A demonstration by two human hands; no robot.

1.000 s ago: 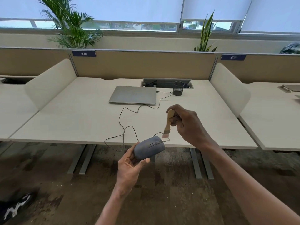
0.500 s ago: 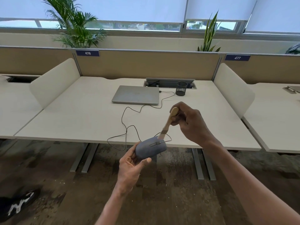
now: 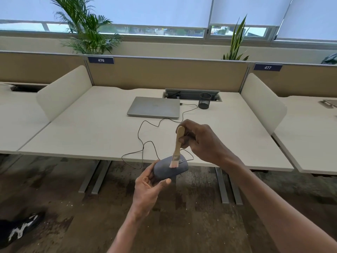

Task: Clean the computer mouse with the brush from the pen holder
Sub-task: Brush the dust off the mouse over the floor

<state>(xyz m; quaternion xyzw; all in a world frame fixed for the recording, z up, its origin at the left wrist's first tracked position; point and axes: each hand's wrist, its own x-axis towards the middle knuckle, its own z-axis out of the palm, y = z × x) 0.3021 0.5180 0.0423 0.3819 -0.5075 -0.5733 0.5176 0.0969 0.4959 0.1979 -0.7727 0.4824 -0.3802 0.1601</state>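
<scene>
The brushing step is under way. The left hand (image 3: 147,187) is cradling the mouse (image 3: 168,169) from below and behind, thumb lying along its near side, fingers curled under the rear. The mouse is sitting in the air just off the front edge of the desk (image 3: 91,139), tilted with its buttons facing up and away from the person. The right hand (image 3: 202,141), above and to the right of the left, is pinching the brush (image 3: 177,143) by its wooden handle, which is standing nearly upright. The pale bristles are touching the top of the mouse, near the middle of the shell.

Judging by this, the cleaning is in progress and the next move is likely asking for short strokes across the shell toward the buttons and wheel, while the left hand is turning the mouse to offer the sides and underside.

The cable (image 3: 145,143) is trailing from the mouse's far end across the desk toward the laptop (image 3: 155,107), well beyond both hands; its plug end is too small to make out. The holder (image 3: 204,100) is standing beyond the right hand, beside the laptop. The left fingers under the mouse, its underside and the right fingertips behind the handle are hidden. Whether any dust is lifting is not visible.
</scene>
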